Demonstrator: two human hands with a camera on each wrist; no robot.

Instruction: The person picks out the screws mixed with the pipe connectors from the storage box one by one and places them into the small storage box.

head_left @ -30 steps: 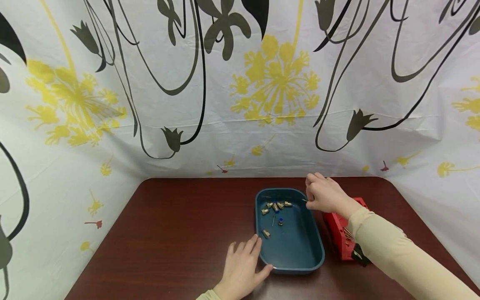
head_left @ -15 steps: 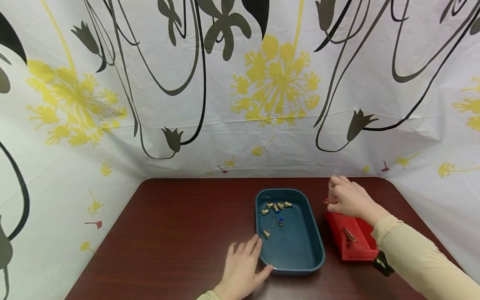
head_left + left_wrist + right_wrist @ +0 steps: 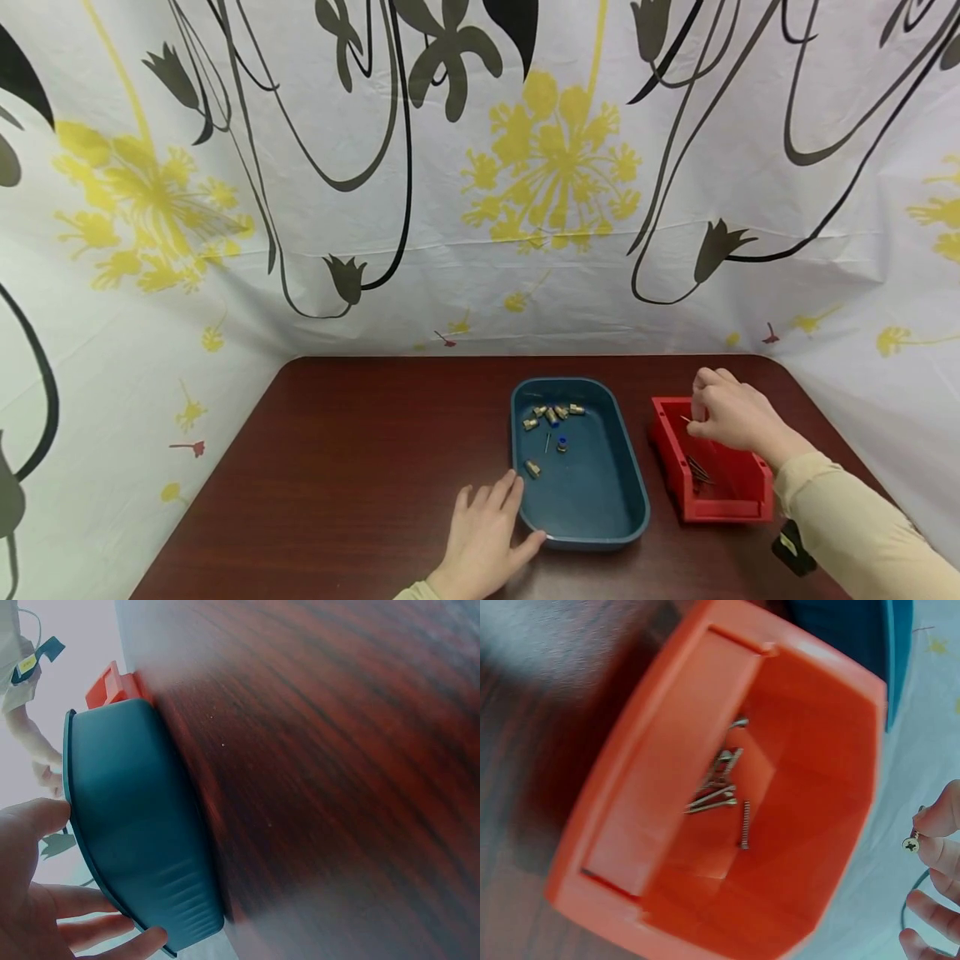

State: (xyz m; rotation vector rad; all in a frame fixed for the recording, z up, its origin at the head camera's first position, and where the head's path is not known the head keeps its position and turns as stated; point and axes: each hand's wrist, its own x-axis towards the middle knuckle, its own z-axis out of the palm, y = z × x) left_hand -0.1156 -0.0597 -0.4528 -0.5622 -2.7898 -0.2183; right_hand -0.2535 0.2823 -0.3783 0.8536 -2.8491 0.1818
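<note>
My right hand [image 3: 738,417] is over the far part of a red plastic bin [image 3: 727,510], pinching a screw [image 3: 910,844] between thumb and finger. In the right wrist view its cross-slotted head shows. Several more screws [image 3: 720,787] lie loose on the bin's floor. My left hand [image 3: 483,529] rests with spread fingers on the near left corner of a dark blue tray [image 3: 588,504]; in the left wrist view its thumb and fingertips touch the rim. Inside the tray are several brass fittings [image 3: 532,468], some with blue ends, and one thin screw [image 3: 547,442].
Tray and bin stand side by side on a dark reddish-brown table [image 3: 360,467], a narrow gap between them. Behind the table hangs a white curtain [image 3: 465,283] printed with flowers. A black device [image 3: 793,548] hangs at the right wrist.
The right hand has moved right and slightly nearer, from the tray's far right edge to over the red bin, still pinching the screw. The left hand and the tray have stayed put.
</note>
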